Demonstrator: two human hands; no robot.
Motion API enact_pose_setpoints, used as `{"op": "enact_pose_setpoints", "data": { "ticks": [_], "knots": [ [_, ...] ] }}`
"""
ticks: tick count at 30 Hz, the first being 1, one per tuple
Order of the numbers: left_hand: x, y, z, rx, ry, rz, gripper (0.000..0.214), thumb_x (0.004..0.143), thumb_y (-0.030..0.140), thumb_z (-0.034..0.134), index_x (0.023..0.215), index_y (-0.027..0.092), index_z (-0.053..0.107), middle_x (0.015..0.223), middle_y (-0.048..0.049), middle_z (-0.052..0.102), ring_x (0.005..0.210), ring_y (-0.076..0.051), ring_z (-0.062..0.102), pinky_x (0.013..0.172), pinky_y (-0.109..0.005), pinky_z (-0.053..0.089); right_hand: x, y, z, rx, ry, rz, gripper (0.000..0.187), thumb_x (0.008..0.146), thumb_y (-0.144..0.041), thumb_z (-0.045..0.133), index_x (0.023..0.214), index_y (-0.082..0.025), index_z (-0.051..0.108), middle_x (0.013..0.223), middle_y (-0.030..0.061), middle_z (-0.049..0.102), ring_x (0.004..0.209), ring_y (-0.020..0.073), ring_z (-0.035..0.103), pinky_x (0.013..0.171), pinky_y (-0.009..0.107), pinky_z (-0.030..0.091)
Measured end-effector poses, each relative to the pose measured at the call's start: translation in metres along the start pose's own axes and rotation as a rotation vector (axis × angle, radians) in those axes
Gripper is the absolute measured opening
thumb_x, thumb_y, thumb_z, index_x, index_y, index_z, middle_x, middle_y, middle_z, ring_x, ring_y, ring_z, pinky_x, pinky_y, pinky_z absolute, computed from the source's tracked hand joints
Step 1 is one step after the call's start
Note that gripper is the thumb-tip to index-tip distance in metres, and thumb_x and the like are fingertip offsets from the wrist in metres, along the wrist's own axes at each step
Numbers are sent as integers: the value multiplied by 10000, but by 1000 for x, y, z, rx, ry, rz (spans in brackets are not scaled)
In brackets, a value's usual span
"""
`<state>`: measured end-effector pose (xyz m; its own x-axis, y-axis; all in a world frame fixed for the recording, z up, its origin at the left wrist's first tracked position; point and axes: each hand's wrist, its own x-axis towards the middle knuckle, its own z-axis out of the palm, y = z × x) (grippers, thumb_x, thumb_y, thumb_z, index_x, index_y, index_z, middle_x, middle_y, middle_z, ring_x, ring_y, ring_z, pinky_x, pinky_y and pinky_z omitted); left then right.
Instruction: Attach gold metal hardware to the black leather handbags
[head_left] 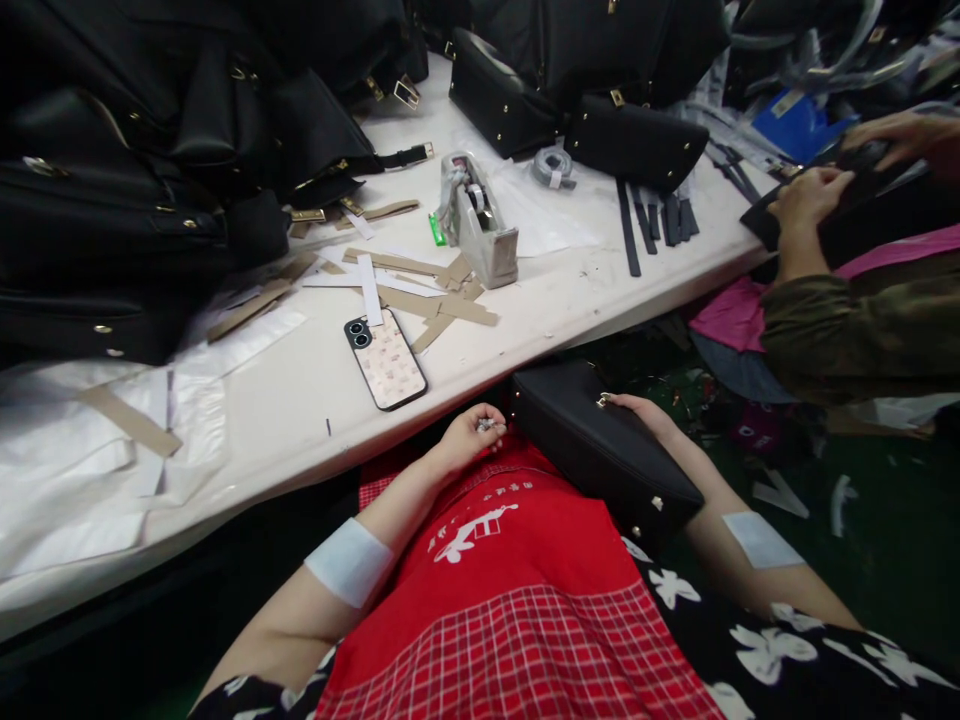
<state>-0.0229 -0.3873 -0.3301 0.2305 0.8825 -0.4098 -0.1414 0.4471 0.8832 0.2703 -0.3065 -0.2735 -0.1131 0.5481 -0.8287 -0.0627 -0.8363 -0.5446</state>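
- Red apron point(525, 540) at lap; black handbag point(585, 435) tilted against it, beside table edge, interior hidden.
- Left hand point(474, 436): fingers curled together on small silvery bits point(487, 426).
- Right hand point(651, 414): at bag's gold fitting point(603, 400); most fingers hidden, can't tell if clamped.
- White table point(570, 290): phone point(391, 372) near edge; beyond, tape dispenser point(496, 258) holding tape roll point(477, 198).
- Farther: black bags point(641, 140), contents not visible.
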Motion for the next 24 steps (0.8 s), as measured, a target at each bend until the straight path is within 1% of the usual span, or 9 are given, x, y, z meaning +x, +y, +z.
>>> {"op": "enact_pose_setpoints", "data": {
  "ticks": [3, 6, 8, 10, 12, 14, 15, 18, 24],
  "knots": [
    [-4, 29, 16, -86, -80, -10, 321, 686, 391, 736, 826, 147, 581, 597, 34, 552, 497, -59, 471, 491, -176, 351, -4, -4, 5, 80, 61, 29, 231, 907, -186, 465, 997, -106, 663, 687, 78, 726, 568, 190, 672, 614, 290, 567],
    [-13, 61, 37, -169, -177, -48, 292, 686, 360, 746, 807, 146, 589, 580, 52, 513, 464, -39, 396, 448, -164, 268, -11, -10, 10, 169, 114, 24, 220, 899, -183, 477, 981, -102, 663, 693, 80, 725, 598, 193, 674, 637, 292, 569],
    [-21, 78, 51, -86, -206, -20, 283, 682, 366, 756, 754, 147, 591, 565, 52, 510, 473, -45, 401, 460, -173, 292, -18, -13, 13, 220, 137, 13, 209, 894, -193, 483, 957, -109, 664, 687, 76, 722, 606, 195, 672, 641, 296, 571],
    [-28, 89, 64, 101, -194, 75, 259, 688, 363, 754, 699, 146, 613, 584, 30, 560, 518, -69, 460, 504, -192, 359, -25, -14, 16, 262, 153, 2, 198, 889, -202, 487, 925, -119, 663, 685, 75, 721, 608, 195, 669, 640, 297, 571],
    [-37, 94, 74, 264, -164, 189, 194, 711, 331, 734, 692, 153, 660, 652, 1, 639, 594, -103, 542, 575, -217, 427, -31, -14, 19, 293, 167, -4, 187, 886, -197, 486, 887, -124, 659, 668, 74, 714, 598, 190, 664, 630, 287, 568],
    [-45, 94, 82, 332, -141, 268, 139, 728, 304, 721, 735, 166, 705, 735, -21, 696, 670, -135, 606, 638, -238, 472, -35, -12, 22, 317, 179, -10, 188, 888, -192, 479, 860, -127, 653, 656, 73, 708, 589, 184, 659, 621, 277, 564],
    [-49, 93, 85, 338, -135, 282, 134, 725, 300, 727, 762, 171, 720, 765, -28, 710, 689, -143, 624, 652, -243, 484, -36, -12, 23, 327, 184, -14, 192, 891, -192, 474, 855, -129, 652, 660, 73, 708, 590, 181, 659, 621, 276, 563],
    [-58, 90, 94, 321, -109, 246, 191, 681, 318, 776, 802, 174, 738, 769, -31, 718, 659, -141, 632, 621, -236, 495, -38, -9, 27, 343, 201, -36, 201, 896, -196, 465, 849, -139, 651, 687, 68, 716, 600, 178, 661, 621, 275, 563],
    [-61, 83, 109, 234, -32, 149, 169, 690, 333, 769, 710, 168, 736, 703, -30, 715, 609, -135, 617, 580, -234, 484, -41, -8, 33, 353, 241, -79, 180, 881, -197, 488, 831, -156, 656, 664, 50, 714, 576, 165, 648, 586, 257, 555]
  ]
}}
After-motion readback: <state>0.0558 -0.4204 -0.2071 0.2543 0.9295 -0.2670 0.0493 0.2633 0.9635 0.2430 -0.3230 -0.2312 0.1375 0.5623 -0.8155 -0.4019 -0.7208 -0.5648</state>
